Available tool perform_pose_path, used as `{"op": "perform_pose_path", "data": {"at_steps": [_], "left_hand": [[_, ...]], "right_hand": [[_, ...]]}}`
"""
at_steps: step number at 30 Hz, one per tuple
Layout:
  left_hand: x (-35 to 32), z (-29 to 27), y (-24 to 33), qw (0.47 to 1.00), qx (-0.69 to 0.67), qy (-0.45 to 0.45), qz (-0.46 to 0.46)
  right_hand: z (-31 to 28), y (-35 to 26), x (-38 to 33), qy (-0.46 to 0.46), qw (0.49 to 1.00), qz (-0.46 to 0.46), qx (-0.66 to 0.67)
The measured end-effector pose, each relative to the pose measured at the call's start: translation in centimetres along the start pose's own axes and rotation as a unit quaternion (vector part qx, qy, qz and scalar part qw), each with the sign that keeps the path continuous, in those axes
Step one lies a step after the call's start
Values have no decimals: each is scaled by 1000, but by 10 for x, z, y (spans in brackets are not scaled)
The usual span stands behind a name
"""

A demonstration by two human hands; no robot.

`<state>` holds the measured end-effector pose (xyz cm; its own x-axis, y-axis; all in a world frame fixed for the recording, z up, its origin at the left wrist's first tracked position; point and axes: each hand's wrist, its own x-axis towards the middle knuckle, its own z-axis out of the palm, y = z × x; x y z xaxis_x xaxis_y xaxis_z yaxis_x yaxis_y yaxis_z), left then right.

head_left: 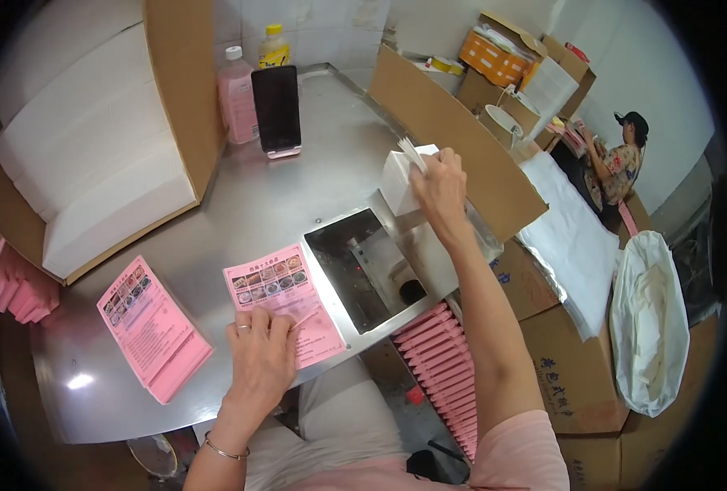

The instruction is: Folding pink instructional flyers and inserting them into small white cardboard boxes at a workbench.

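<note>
Though near table edges (126, 427), hands (263, 350) (442, 186) well apart

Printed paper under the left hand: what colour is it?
Pink printed paper, with rows of small food pictures near its far edge; shows best in the head view.

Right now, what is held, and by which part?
The right hand pinches white sheets below their upper ends; the left hand rests on a pink sheet.
</note>
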<state>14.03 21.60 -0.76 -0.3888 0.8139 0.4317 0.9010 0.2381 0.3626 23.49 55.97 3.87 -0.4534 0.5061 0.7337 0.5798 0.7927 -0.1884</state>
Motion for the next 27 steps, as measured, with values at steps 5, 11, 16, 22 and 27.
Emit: {"op": "perform_pose_path", "data": {"at_steps": [5, 11, 16, 22, 27], "left_hand": [[-4, -1, -11, 1000, -22, -6, -4], [2, 3, -1, 999, -30, 31, 23], [-3, 0, -6, 999, 3, 34, 5], [-8, 5, 6, 995, -99, -18, 28], [1, -1, 12, 990, -109, -44, 81]], "right_hand": [[-80, 0, 11, -37, 985, 132, 101], [-69, 63, -52, -371, 919, 132, 31], [-88, 36, -68, -115, 833, 354, 409], [-85, 13, -86, -71, 871, 329, 357], [-62, -78, -141, -87, 919, -188, 335]]}}
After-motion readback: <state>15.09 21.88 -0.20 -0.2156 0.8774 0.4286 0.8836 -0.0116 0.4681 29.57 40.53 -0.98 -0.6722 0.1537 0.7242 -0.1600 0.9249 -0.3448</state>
